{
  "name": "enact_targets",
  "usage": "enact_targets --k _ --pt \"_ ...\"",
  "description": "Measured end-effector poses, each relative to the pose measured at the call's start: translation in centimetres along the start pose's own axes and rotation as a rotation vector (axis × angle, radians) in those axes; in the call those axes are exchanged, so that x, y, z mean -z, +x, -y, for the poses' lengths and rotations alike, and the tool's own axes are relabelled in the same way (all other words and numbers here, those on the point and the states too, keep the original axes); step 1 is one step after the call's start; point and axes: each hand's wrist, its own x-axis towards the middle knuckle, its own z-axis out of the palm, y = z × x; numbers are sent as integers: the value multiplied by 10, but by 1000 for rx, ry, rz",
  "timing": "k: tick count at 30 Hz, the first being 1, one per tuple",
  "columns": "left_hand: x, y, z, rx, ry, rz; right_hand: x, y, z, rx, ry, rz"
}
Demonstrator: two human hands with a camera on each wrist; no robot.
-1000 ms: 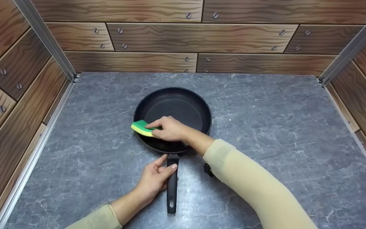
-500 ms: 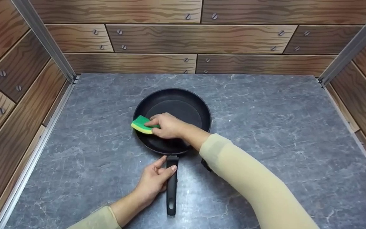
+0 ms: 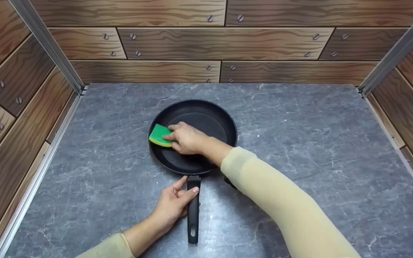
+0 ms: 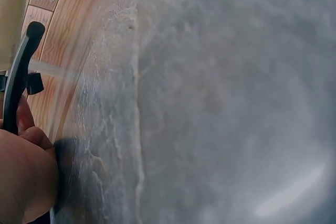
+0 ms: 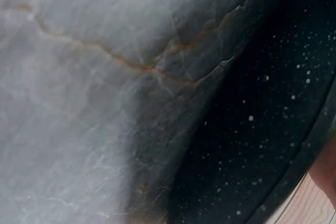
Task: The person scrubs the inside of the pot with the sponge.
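Note:
A black frying pan (image 3: pixel 195 114) stands in the middle of the grey marbled table, its handle (image 3: pixel 193 222) pointing toward the person. My left hand (image 3: pixel 172 202) grips that handle near the pan, thumb on top and the other fingers beneath it. Inside the pan, my right hand (image 3: pixel 188 139) pinches a green and yellow sponge (image 3: pixel 160 134) against the left inner wall, green side up. In the left wrist view the handle (image 4: pixel 20 72) rises past the left hand (image 4: pixel 26 174). Speckles dot the pan's outer side (image 5: pixel 252 129) in the right wrist view, where the sponge is mostly hidden.
The marbled tabletop (image 3: pixel 299 150) spreads around the pan on all sides. Wood-patterned panels (image 3: pixel 224 43) close it in at the back, left and right, with metal rails (image 3: pixel 45 46) along the corners and left edge.
The right hand has slid the sponge a little up the pan's left side, away from the person, and the sponge now lies flatter. The left hand keeps its grip on the handle.

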Motion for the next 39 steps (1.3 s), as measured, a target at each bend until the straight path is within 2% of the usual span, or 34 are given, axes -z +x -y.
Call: enact_targets --k 7,12,16,22,28,33,39 --pt "0 0 0 -8 2 -1 4 7 -1 -48 -118 43" --pt "-1 0 0 -8 -3 2 6 8 -2 -56 -152 54" --pt "0 0 1 -13 6 -2 5 6 -4 -37 -107 20" --pt "1 2 2 -13 10 1 3 -1 -6 -15 28 -78" --pt "1 3 3 -24 8 0 5 -10 -4 32 95 -97" --pt "1 3 2 -21 6 2 9 -12 -4 114 2 -84" --pt "1 2 1 -21 10 0 14 -3 -6 149 -151 7"
